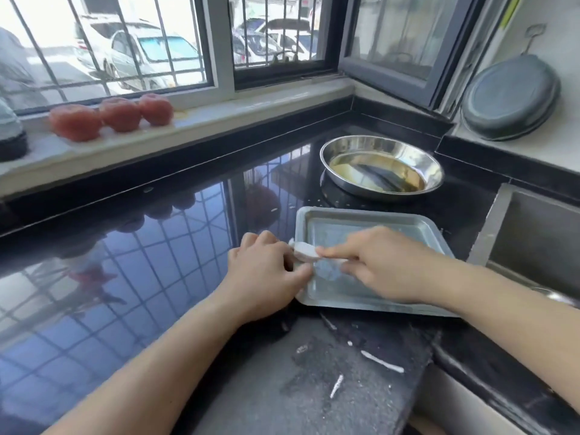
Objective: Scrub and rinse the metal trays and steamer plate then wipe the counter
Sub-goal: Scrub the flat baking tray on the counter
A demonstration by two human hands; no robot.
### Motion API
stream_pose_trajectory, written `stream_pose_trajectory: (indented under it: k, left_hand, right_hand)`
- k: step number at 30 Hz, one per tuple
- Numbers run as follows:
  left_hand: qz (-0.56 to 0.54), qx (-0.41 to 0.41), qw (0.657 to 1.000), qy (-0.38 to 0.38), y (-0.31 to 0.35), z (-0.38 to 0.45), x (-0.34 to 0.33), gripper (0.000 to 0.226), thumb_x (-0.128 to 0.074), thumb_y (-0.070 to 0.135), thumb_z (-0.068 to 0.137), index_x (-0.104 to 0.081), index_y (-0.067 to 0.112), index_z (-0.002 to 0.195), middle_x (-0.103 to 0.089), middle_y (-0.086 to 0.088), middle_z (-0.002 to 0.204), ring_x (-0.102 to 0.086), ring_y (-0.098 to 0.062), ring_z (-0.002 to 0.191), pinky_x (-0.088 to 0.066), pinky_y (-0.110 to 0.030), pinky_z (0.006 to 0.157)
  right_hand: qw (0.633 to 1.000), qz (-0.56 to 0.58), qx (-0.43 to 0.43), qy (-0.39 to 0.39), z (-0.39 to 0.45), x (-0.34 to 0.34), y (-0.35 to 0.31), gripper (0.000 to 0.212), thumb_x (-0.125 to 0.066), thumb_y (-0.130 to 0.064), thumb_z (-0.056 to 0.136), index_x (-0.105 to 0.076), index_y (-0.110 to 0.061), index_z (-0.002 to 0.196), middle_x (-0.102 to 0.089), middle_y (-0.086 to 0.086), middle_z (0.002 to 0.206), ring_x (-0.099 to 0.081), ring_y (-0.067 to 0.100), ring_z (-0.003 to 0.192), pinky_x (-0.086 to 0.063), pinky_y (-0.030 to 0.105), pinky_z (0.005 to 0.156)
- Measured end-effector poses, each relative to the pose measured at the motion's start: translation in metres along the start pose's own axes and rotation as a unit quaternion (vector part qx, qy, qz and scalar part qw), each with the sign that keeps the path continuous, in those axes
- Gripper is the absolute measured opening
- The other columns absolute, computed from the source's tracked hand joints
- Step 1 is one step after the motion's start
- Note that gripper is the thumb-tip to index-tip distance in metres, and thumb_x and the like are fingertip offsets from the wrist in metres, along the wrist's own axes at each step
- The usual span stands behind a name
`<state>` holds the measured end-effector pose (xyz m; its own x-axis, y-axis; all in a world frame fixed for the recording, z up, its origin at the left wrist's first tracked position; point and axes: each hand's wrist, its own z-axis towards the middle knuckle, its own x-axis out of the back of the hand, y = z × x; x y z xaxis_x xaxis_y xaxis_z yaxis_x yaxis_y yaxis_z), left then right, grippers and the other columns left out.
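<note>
A rectangular metal tray lies flat on the glossy black counter, just left of the sink. My left hand grips the tray's left rim, thumb over the edge. My right hand is over the tray's inside and holds a white scraper-like tool against its left part; the tool is blurred. Behind the tray stands a round steel dish with oily liquid and dark residue in it.
The steel sink opens at the right. White smears and crumbs lie on the dull counter patch in front of the tray. Three tomatoes sit on the window sill. A dark round pan leans on the right wall.
</note>
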<state>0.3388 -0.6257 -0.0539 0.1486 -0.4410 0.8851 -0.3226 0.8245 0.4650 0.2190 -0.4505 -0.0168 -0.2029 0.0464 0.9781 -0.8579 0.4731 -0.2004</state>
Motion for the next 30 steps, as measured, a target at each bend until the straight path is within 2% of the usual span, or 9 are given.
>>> stream_pose_trajectory:
  k: [2,4,7,9,13,17,23,26,30]
  left_hand:
    - [-0.096,0.008,0.994,-0.048,-0.008,0.002,0.013,0.03,-0.048,0.032,0.1,-0.073,0.024,0.085,-0.056,0.013,0.108,-0.044,-0.017,0.116,-0.035,-0.038,0.1]
    - [-0.159,0.011,0.987,-0.035,-0.015,0.002,0.02,0.031,-0.051,0.014,0.099,-0.077,0.029,0.096,-0.062,0.016,0.112,-0.055,-0.009,0.112,-0.042,-0.022,0.093]
    - [-0.158,-0.018,0.987,-0.006,-0.024,0.003,0.016,0.056,-0.045,-0.002,0.096,-0.065,0.034,0.134,-0.066,0.013,0.125,-0.057,-0.001,0.115,-0.038,-0.001,0.084]
    - [-0.118,-0.049,0.992,0.003,-0.027,0.007,0.009,0.074,-0.039,-0.006,0.093,-0.054,0.042,0.147,-0.06,0.016,0.129,-0.045,-0.007,0.127,-0.037,-0.016,0.102]
    - [-0.081,-0.068,0.994,0.031,-0.029,0.015,0.003,0.074,-0.037,-0.006,0.094,-0.056,0.045,0.145,-0.052,0.027,0.119,-0.036,-0.011,0.134,-0.031,-0.046,0.119]
    - [-0.043,-0.1,0.993,0.035,-0.029,0.017,0.0,0.071,-0.038,-0.004,0.098,-0.059,0.049,0.14,-0.045,0.045,0.118,-0.036,-0.005,0.123,-0.033,-0.044,0.116]
    - [-0.026,-0.078,0.996,0.045,-0.03,0.015,-0.001,0.069,-0.04,-0.001,0.099,-0.056,0.051,0.141,-0.051,0.006,0.127,-0.041,-0.017,0.133,-0.032,-0.037,0.111]
    - [-0.022,-0.065,0.997,0.045,-0.029,0.016,-0.002,0.067,-0.037,0.002,0.101,-0.056,0.053,0.141,-0.051,0.0,0.143,-0.041,-0.022,0.137,-0.029,-0.038,0.116]
    - [-0.027,-0.065,0.996,0.046,-0.023,0.013,0.0,0.05,-0.041,0.017,0.106,-0.057,0.048,0.142,-0.053,0.002,0.15,-0.036,-0.011,0.144,-0.023,-0.038,0.122]
  right_hand:
    - [0.999,0.006,-0.032,0.027,0.021,0.007,0.009,0.045,-0.048,-0.026,0.106,-0.047,-0.048,0.145,-0.062,-0.002,0.117,-0.054,0.019,0.115,-0.04,0.029,0.091]
    - [0.998,0.0,-0.059,0.03,0.041,0.007,0.013,0.045,-0.046,-0.025,0.106,-0.048,-0.047,0.145,-0.061,0.001,0.119,-0.053,0.025,0.121,-0.044,0.036,0.095]
    - [0.999,0.014,-0.039,0.013,0.044,-0.002,0.011,0.046,-0.047,-0.024,0.106,-0.048,-0.045,0.146,-0.061,-0.013,0.109,-0.055,0.024,0.117,-0.041,0.031,0.09]
    - [1.0,0.003,-0.02,0.012,0.028,-0.004,0.01,0.046,-0.047,-0.026,0.106,-0.046,-0.048,0.146,-0.046,-0.022,0.084,-0.055,0.019,0.103,-0.039,0.029,0.084]
    - [0.999,0.0,0.041,-0.023,-0.011,-0.001,0.003,0.045,-0.051,-0.03,0.105,-0.047,-0.055,0.142,-0.048,-0.015,0.082,-0.045,0.0,0.078,-0.036,0.025,0.08]
    - [0.998,0.009,0.056,-0.018,-0.009,0.0,0.0,0.043,-0.054,-0.029,0.104,-0.052,-0.057,0.137,-0.047,-0.017,0.081,-0.045,0.0,0.077,-0.035,0.023,0.08]
    - [0.996,0.046,0.068,-0.031,-0.027,-0.005,-0.008,0.039,-0.057,-0.03,0.102,-0.059,-0.054,0.132,-0.049,-0.014,0.077,-0.049,-0.001,0.073,-0.034,0.019,0.069]
    - [0.996,0.037,0.078,-0.029,-0.048,-0.004,-0.015,0.038,-0.052,-0.035,0.104,-0.055,-0.061,0.131,-0.049,-0.02,0.081,-0.049,0.0,0.074,-0.035,0.019,0.064]
    - [0.997,-0.016,0.072,-0.015,-0.045,-0.002,-0.016,0.039,-0.045,-0.039,0.106,-0.048,-0.064,0.136,-0.043,-0.015,0.077,-0.044,0.001,0.071,-0.031,0.02,0.06]
